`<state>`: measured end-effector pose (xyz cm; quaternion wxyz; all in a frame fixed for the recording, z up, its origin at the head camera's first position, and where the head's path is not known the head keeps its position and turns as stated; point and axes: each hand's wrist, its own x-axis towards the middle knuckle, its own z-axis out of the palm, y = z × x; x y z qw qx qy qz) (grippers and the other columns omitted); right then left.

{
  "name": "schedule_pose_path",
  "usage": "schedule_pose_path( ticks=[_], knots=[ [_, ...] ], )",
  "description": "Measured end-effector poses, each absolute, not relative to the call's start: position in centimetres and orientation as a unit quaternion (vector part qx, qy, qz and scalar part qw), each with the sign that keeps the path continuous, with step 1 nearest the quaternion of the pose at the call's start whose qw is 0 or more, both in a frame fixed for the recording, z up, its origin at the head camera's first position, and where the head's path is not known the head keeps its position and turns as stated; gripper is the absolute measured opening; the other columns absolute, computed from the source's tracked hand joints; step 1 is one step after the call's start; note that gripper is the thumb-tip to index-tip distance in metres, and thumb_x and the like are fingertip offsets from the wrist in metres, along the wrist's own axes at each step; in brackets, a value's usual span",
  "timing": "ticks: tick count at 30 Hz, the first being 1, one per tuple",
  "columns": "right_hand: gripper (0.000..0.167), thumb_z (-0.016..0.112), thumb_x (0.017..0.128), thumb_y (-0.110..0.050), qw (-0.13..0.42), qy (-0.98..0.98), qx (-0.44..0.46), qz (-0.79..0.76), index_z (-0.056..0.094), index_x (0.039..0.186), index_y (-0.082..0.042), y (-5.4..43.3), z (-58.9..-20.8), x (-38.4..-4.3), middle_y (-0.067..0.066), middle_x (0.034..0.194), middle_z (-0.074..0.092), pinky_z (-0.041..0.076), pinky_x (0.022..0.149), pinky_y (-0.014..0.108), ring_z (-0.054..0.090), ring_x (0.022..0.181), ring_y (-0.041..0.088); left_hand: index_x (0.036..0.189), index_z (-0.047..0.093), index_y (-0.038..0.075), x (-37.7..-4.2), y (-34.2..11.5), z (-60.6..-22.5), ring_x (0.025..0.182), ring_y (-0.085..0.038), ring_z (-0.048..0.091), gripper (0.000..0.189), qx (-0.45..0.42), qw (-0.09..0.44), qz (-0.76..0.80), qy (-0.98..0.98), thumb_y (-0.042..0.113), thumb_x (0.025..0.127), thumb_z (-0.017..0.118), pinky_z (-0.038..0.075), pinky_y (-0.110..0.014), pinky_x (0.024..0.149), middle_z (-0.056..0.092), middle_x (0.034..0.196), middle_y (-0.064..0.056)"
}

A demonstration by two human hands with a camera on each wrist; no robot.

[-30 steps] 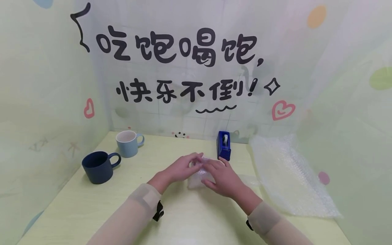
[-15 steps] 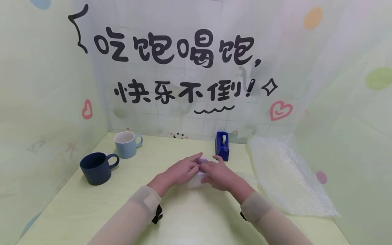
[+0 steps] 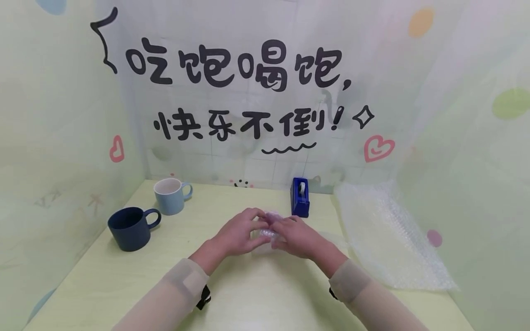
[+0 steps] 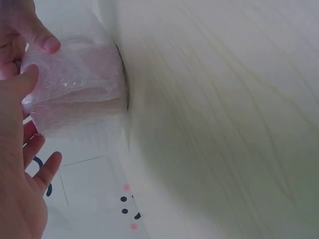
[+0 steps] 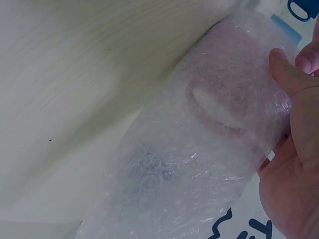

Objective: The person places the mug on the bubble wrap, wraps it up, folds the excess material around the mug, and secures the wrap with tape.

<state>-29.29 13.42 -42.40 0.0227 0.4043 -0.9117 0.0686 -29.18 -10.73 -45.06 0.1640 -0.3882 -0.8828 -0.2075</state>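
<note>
Between both hands, a pink mug [image 5: 224, 55] stands on the table, wrapped in bubble wrap [image 4: 79, 79]. Its handle [image 5: 209, 122] shows faintly through the wrap in the right wrist view. My left hand [image 3: 240, 234] grips the bundle's left side near the top, thumb on the near face and fingers behind. From the right, my right hand [image 3: 300, 236] holds the wrap at the upper edge, with its thumb [image 5: 281, 64] pressing the near face. A loose tail of wrap extends to the right of the bundle. In the head view, the hands hide most of the mug.
A blue tape dispenser [image 3: 300, 197] stands just behind the right hand. At the left are a light blue mug [image 3: 170, 198] and a dark blue mug [image 3: 130, 230]. A bubble wrap sheet [image 3: 389, 239] lies at the right, near the side wall.
The right hand's fingers, stretched over the top earlier, are now more bent at the wrap. The left hand has shifted slightly left, and its thumb has spread down the near face.
</note>
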Motion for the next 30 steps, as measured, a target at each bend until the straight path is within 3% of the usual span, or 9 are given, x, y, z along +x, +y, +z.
schedule_pose_path(
  ticks=[4, 6, 12, 19, 23, 30],
  knots=[
    [0.046, 0.071, 0.108, -0.034, 0.061, -0.908, 0.403, 0.099, 0.065, 0.149, -0.014, 14.7, -42.1, -29.3, 0.015, 0.164, 0.056, 0.047, 0.119, 0.063, 0.054, 0.149, 0.038, 0.131, 0.081, 0.014, -29.3, -10.6, -45.3, 0.13, -0.031, 0.064, 0.036, -0.376, 0.149, -0.211, -0.89, 0.036, 0.102, 0.078, 0.058, -0.049, 0.107, 0.065, 0.142, -0.011],
    [0.042, 0.066, 0.111, -0.029, 0.067, -0.916, 0.378, 0.121, 0.066, 0.148, -0.01, 15.2, -41.7, -29.6, 0.019, 0.159, 0.058, 0.047, 0.12, 0.064, 0.055, 0.147, 0.041, 0.131, 0.081, 0.014, -29.4, -10.6, -45.3, 0.129, -0.032, 0.064, 0.037, -0.372, 0.141, -0.216, -0.892, 0.037, 0.103, 0.078, 0.058, -0.049, 0.106, 0.065, 0.142, -0.011],
    [0.042, 0.049, 0.117, -0.024, -0.038, -0.938, 0.309, 0.149, 0.063, 0.154, -0.009, 15.7, -40.9, -30.2, 0.018, 0.152, 0.067, 0.05, 0.121, 0.058, 0.065, 0.14, 0.039, 0.132, 0.081, 0.014, -29.6, -10.7, -44.5, 0.135, -0.035, 0.062, 0.036, -0.368, 0.097, -0.214, -0.899, 0.037, 0.105, 0.076, 0.056, -0.052, 0.111, 0.063, 0.148, -0.012],
    [0.041, 0.047, 0.117, -0.026, -0.086, -0.934, 0.31, 0.157, 0.068, 0.15, -0.012, 15.4, -40.5, -30.2, 0.013, 0.143, 0.073, 0.054, 0.116, 0.057, 0.071, 0.131, 0.034, 0.138, 0.079, 0.021, -30.4, -11.2, -42.3, 0.157, -0.04, 0.044, 0.033, -0.339, 0.026, -0.154, -0.928, 0.032, 0.108, 0.07, 0.044, -0.064, 0.123, 0.048, 0.169, -0.013],
    [0.044, 0.043, 0.116, -0.024, -0.114, -0.931, 0.309, 0.158, 0.067, 0.152, -0.014, 15.1, -40.1, -29.8, 0.01, 0.131, 0.069, 0.055, 0.105, 0.052, 0.065, 0.114, 0.026, 0.143, 0.076, 0.025, -30.5, -11.0, -41.3, 0.16, -0.041, 0.04, 0.034, -0.31, -0.016, -0.124, -0.942, 0.025, 0.11, 0.066, 0.043, -0.066, 0.124, 0.041, 0.174, -0.011],
    [0.047, 0.048, 0.106, -0.007, -0.075, -0.923, 0.355, 0.129, 0.069, 0.148, -0.006, 14.8, -40.1, -29.5, 0.011, 0.114, 0.066, 0.055, 0.09, 0.043, 0.057, 0.097, 0.021, 0.149, 0.07, 0.023, -30.8, -10.5, -40.5, 0.157, -0.043, 0.045, 0.042, -0.305, -0.041, -0.101, -0.946, 0.011, 0.111, 0.06, 0.045, -0.067, 0.122, 0.042, 0.174, -0.011]
  ],
)
